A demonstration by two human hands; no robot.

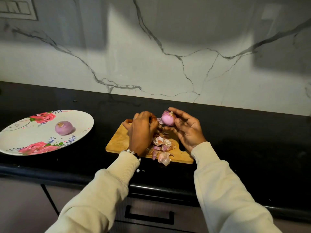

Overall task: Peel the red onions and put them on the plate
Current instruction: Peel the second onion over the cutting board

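A red onion (pixel 167 118) with most of its skin off is held above the far end of the wooden cutting board (pixel 118 141) by my right hand (pixel 186 130), fingers curled around it. My left hand (pixel 142 130) is closed just left of the onion, its fingertips at a strip of peel; what it grips is hidden. One peeled onion (pixel 63 127) lies on the floral plate (pixel 21 137) at the left. A heap of onion skins (pixel 161 148) covers the middle of the board.
The black countertop (pixel 244 140) runs across the view, with a marble backsplash (pixel 168 56) behind it. A drawer with a black handle (pixel 149 216) sits below the counter's front edge. A switch panel (pixel 16 8) is on the wall at top left.
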